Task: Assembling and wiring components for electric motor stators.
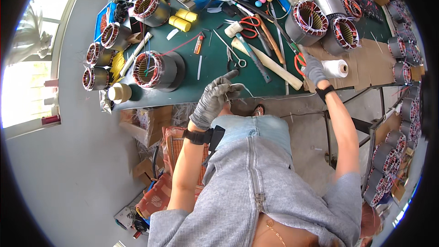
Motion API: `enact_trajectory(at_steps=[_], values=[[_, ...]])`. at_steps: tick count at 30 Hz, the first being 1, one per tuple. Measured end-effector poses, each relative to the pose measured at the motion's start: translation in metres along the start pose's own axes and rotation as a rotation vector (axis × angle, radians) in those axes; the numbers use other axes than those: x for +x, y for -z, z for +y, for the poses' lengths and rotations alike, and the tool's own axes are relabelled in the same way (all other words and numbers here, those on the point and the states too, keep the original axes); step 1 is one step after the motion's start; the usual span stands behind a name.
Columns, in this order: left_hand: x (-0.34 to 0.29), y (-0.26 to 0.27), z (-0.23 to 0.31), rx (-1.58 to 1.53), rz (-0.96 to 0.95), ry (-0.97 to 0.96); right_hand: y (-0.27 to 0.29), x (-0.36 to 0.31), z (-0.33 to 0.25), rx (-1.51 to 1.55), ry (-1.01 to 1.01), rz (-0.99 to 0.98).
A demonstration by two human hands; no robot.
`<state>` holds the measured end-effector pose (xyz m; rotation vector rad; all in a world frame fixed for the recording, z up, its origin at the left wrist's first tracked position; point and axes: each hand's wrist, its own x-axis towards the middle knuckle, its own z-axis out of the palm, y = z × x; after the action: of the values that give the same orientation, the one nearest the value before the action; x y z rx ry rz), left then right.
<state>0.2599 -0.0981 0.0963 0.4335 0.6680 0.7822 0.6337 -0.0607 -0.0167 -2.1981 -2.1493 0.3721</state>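
My left hand (211,103), in a grey glove, is closed in front of the bench edge, pinching a white cord (245,88). From there the cord runs rightward along the bench edge. My right hand (314,69), gloved too, is over the bench on the right, its fingers closed at the red-orange handles of a pair of scissors (299,62); the fingers partly hide them. Just right of this hand lies a white spool of cord (336,68). A wound motor stator (148,70) with red copper windings stands on the left of the bench.
On the green bench (183,71) lie a white-headed mallet (242,41), a second pair of scissors (249,26), a pale wooden stick (270,64) and a lighter (198,44). More stators (306,20) stand at both ends. Cardboard (366,64) covers the right side. A chair (171,155) is behind.
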Motion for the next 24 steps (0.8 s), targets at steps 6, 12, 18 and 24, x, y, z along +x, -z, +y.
enact_trajectory(at_steps=[6,12,18,24], values=[[0.001,-0.012,-0.009,-0.107,-0.052,-0.154,0.080,-0.116,-0.103,1.641,0.270,-0.522],[0.006,-0.042,-0.012,-0.070,-0.082,-0.231,0.070,-0.139,-0.171,2.110,-0.032,-0.932],[0.003,-0.036,-0.023,0.456,0.073,-0.235,0.093,-0.125,-0.176,2.016,-0.068,-0.742],[0.011,-0.036,-0.055,0.616,0.130,-0.457,0.080,-0.122,-0.165,1.964,-0.375,-0.541]])
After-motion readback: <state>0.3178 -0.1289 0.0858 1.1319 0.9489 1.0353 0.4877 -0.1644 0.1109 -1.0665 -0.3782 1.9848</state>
